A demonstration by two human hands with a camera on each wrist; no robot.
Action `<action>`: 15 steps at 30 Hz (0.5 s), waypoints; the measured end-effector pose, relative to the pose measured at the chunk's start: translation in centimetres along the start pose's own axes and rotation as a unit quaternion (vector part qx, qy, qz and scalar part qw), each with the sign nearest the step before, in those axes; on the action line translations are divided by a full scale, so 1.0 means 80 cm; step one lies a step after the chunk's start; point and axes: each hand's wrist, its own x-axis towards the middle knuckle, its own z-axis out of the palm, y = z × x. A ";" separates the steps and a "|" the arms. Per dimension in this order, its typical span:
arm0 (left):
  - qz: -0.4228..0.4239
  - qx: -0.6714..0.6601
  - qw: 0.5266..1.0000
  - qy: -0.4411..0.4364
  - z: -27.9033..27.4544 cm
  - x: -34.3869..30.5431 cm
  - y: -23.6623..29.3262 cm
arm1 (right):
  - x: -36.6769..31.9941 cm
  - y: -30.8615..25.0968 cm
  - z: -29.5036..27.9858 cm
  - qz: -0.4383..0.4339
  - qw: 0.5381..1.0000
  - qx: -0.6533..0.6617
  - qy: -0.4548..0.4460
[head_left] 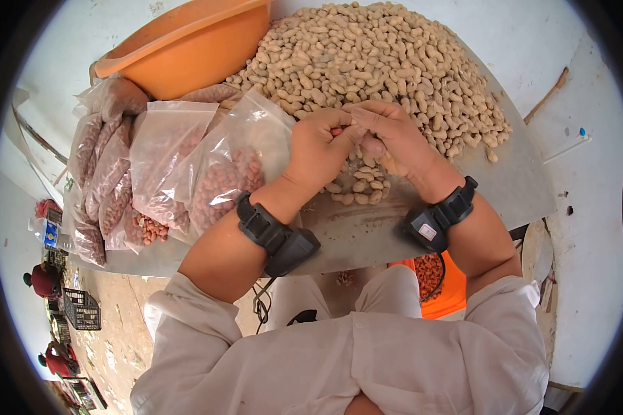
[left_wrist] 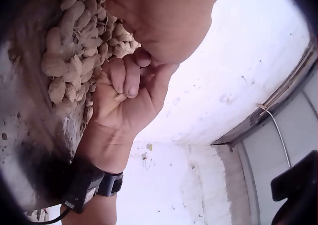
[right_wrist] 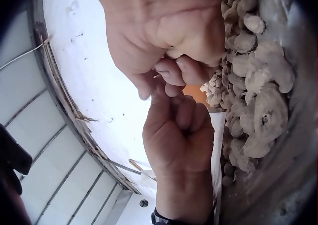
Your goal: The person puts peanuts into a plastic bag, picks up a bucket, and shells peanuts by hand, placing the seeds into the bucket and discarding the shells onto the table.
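Note:
Both hands meet fingertip to fingertip over the near edge of a heap of unshelled peanuts. My left hand has its fingers curled in, with a reddish peanut kernel showing between thumb and forefinger. My right hand pinches at the same spot, thumb and forefinger against the left fingertips. Under its curled fingers a pale piece of peanut shell shows in the left wrist view. The fingers hide most of what lies between the two hands. Below them a few loose peanuts lie on the metal tabletop.
An orange basin stands at the back left. Clear bags of red kernels and more filled bags cover the left side. Beneath the table's front edge sits an orange container of reddish bits. Two people are far left.

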 end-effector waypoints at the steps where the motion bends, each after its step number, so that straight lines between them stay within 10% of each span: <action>1: 0.000 0.000 1.000 -0.005 0.000 0.000 0.000 | 0.000 0.000 -0.001 0.005 1.000 0.015 -0.005; 9: -0.153 -0.353 0.922 -0.055 0.000 0.002 -0.005 | 0.002 0.000 -0.006 -0.017 0.995 0.100 -0.017; 15: -0.261 -0.520 0.811 -0.053 -0.002 0.006 -0.010 | -0.001 -0.001 0.010 -0.171 0.934 -0.310 0.051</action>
